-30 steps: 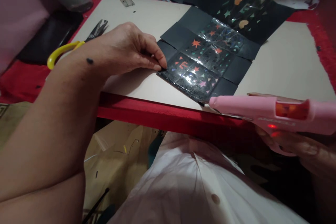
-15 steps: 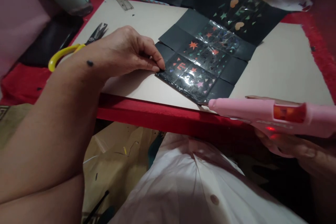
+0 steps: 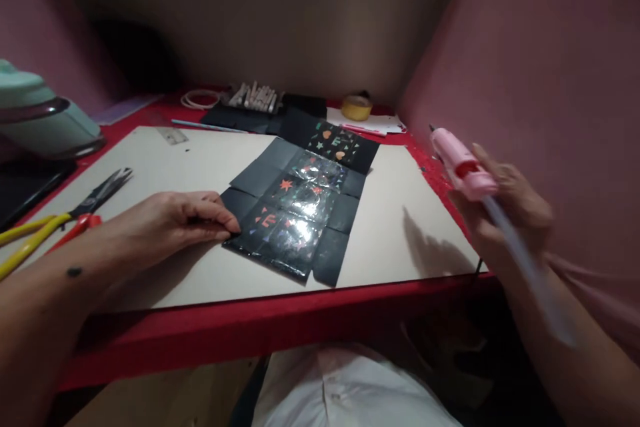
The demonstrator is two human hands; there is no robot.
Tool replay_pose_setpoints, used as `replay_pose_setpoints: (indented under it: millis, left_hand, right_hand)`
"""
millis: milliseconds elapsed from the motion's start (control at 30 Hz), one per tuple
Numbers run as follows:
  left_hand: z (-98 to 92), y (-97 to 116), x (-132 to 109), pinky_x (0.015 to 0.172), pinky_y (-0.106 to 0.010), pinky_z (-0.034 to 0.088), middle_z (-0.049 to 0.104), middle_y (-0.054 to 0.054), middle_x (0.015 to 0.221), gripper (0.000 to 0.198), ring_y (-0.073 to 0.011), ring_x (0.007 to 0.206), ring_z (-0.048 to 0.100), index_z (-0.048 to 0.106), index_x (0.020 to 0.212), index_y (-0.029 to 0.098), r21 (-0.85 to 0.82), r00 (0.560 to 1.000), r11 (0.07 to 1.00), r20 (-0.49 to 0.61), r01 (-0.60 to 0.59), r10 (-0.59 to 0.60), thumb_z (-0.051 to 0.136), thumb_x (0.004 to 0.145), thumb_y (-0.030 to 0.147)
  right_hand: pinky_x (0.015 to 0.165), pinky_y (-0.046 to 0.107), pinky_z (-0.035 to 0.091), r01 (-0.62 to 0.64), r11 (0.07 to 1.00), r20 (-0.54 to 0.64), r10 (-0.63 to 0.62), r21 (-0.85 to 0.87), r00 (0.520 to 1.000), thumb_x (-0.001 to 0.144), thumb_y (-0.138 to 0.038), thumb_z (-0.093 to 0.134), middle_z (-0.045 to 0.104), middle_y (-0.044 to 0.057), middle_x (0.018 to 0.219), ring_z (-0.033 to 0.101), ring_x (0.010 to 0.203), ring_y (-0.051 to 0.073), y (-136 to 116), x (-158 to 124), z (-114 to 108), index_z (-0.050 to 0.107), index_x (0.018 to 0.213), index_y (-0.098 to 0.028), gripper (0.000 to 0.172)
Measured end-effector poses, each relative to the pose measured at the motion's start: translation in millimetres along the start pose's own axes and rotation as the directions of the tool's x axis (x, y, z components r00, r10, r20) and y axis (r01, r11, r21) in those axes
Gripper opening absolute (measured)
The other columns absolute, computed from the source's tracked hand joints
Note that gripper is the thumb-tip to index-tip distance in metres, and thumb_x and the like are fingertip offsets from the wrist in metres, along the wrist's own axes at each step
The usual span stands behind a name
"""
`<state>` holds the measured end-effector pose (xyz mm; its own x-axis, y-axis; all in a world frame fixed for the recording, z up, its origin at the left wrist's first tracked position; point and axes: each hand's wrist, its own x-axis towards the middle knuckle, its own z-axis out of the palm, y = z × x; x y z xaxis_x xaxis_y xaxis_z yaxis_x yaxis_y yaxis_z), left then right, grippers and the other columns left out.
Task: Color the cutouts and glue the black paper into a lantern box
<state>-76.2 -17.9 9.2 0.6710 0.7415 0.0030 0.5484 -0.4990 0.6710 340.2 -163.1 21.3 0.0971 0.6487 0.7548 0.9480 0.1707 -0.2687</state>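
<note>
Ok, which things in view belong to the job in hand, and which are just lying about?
In use:
- black card, left hand at its edge
- glue gun, in the right hand
- pale board, under the card

Lying about, it seems:
- scissors
- ruler
- blue stick
- tape
- white sticks

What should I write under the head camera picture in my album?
Left hand pinches the decorated black card; right hand holds a pink glue gun.

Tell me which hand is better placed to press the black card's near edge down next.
Probably the left hand: it pinches the black card at its near-left corner. The right hand is raised away from the card, holding the pink glue gun.
</note>
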Motion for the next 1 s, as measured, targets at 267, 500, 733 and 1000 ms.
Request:
replay_pose_setpoints:
  millis: [267,500,733,1000]
  left_hand:
    - [2.6,-9.4,-5.4,0.072,-0.029,0.048,0.071,0.0,0.084,0.016,-0.0165,0.076,0.064,0.078,0.087,0.03,0.028,1.0,0.999,-0.008,-0.021,0.021,0.063,0.087,0.036]
    - [4.1,4.0,-10.1,0.073,-0.026,0.049,0.069,-0.001,0.087,0.018,-0.0147,0.078,0.063,0.078,0.09,0.026,0.012,1.0,1.0,-0.013,-0.006,0.006,0.064,0.087,0.037]
    - [-0.2,12.9,-19.3,0.076,-0.028,0.05,0.066,-0.001,0.093,0.018,-0.0153,0.083,0.063,0.075,0.099,0.026,-0.002,1.0,1.0,0.008,-0.015,0.015,0.063,0.091,0.035]
    - [3.8,19.5,-40.5,0.095,-0.04,0.052,0.06,-0.01,0.118,0.029,-0.0256,0.113,0.056,0.065,0.124,0.027,0.246,0.972,0.953,-0.111,-0.177,0.209,0.058,0.096,0.029]
  right_hand:
    - [0.076,0.033,0.05,0.016,0.968,0.253,0.049,-0.249,0.966,0.09,-0.029,0.068,0.068,0.007,0.103,0.063,0.088,0.021,75.7,45.1,65.2,0.072,0.127,-0.032,0.037]
    - [0.077,0.036,0.046,-0.116,0.966,0.424,0.208,-0.233,0.882,0.079,-0.013,0.076,0.068,0.015,0.106,0.06,0.084,0.022,92.8,61.4,60.4,0.076,0.124,-0.023,0.046]
    - [0.102,0.044,0.046,-0.269,0.962,0.293,0.268,-0.039,0.918,0.086,-0.007,0.06,0.067,0.017,0.126,0.063,0.112,0.026,23.1,64.5,54.3,0.072,0.123,-0.022,0.041]
    - [0.077,0.036,0.061,-0.677,0.723,0.512,0.532,0.141,0.674,0.096,-0.032,0.067,0.069,0.009,0.111,0.07,0.09,0.018,0.9,91.8,128.4,0.063,0.123,-0.013,0.033]
